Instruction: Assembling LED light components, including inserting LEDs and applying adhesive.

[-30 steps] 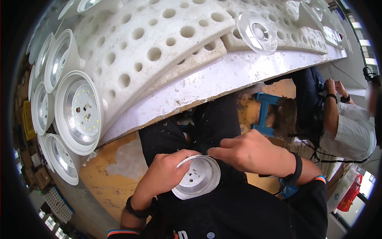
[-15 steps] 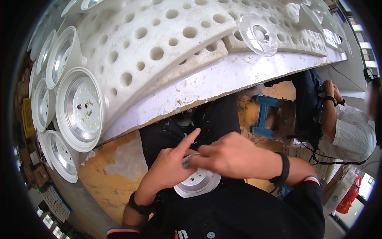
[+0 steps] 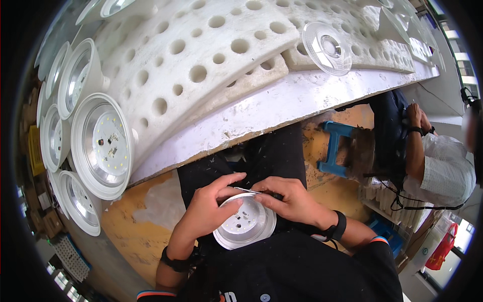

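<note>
In the head view, a white, bowl-shaped lamp (image 3: 246, 230) faces up at the person's lap, below the table (image 3: 241, 118). The left hand (image 3: 207, 205) grips its rim, thumb inside; the right hand's (image 3: 293, 199) fingers pinch a slim object (image 3: 246, 190) at the rim. Similar lamps (image 3: 104, 143) stand left.

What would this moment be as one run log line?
left hand: holding lamp | right hand: at lamp rim | circuit board: visible
</note>
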Demonstrator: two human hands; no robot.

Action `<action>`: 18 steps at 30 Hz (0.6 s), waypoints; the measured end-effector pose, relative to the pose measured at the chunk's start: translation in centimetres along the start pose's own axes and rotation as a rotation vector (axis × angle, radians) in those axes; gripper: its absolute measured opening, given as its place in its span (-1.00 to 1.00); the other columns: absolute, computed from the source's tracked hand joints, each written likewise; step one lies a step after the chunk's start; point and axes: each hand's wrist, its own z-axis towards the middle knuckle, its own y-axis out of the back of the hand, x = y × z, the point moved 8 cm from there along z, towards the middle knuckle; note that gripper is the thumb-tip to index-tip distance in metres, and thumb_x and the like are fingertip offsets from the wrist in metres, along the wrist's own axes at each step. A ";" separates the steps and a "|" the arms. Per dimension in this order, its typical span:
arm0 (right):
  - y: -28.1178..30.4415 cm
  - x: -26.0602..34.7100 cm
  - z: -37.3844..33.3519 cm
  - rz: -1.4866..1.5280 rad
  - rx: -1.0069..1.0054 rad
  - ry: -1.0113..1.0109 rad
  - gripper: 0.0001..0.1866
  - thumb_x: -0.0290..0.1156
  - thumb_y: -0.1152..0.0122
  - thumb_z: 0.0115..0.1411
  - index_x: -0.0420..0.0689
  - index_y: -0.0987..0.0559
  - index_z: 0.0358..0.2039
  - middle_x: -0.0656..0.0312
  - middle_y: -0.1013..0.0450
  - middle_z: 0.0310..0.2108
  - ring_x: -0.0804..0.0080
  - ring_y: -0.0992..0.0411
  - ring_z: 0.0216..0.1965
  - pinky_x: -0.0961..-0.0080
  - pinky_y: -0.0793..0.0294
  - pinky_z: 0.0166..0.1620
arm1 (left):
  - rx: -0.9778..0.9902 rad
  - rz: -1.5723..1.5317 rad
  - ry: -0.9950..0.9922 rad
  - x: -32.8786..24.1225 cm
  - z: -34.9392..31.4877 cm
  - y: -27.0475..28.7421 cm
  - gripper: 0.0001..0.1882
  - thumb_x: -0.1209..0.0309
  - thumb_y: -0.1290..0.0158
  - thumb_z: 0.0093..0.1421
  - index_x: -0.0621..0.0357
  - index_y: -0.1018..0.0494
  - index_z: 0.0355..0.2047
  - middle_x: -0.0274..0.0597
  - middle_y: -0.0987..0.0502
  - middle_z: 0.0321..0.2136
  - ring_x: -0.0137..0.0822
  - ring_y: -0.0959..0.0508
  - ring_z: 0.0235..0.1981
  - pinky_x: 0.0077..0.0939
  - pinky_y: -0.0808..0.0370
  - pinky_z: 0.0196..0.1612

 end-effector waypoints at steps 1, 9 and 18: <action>-0.2 -0.1 -0.2 0.001 -0.004 0.000 -0.78 -0.41 -0.19 0.20 -0.24 -0.53 -0.18 0.05 -0.51 -0.30 0.13 -0.53 -0.31 0.41 -0.50 -0.26 | 0.011 -0.050 -0.047 0.1 -0.3 0.2 -0.35 0.47 -0.12 0.08 0.17 -0.23 0.21 -0.08 -0.59 -0.15 -0.38 -0.56 -0.14 -0.47 -0.45 -0.02; 0.7 0.8 -1.9 -0.247 -0.112 0.143 -0.65 -0.48 -0.22 0.14 -0.07 -0.53 -0.02 0.19 -0.44 -0.49 0.27 -0.47 -0.55 0.43 -0.45 -0.50 | -0.093 -0.255 -0.069 1.2 -2.8 -0.1 -0.53 0.47 -0.01 0.18 0.31 -0.31 0.11 -0.08 -0.52 -0.09 -0.39 -0.48 -0.05 -0.49 -0.38 0.05; 1.4 2.8 -2.7 -0.524 -0.023 0.183 -0.48 -0.56 -0.27 -0.04 0.04 -0.55 0.01 0.27 -0.30 -0.63 0.36 -0.38 -0.66 0.46 -0.38 -0.60 | -0.098 -0.019 -0.107 -0.4 -3.2 -0.3 -0.53 0.50 0.01 0.15 0.27 -0.32 0.10 0.04 -0.53 -0.11 -0.23 -0.55 -0.07 -0.40 -0.43 0.01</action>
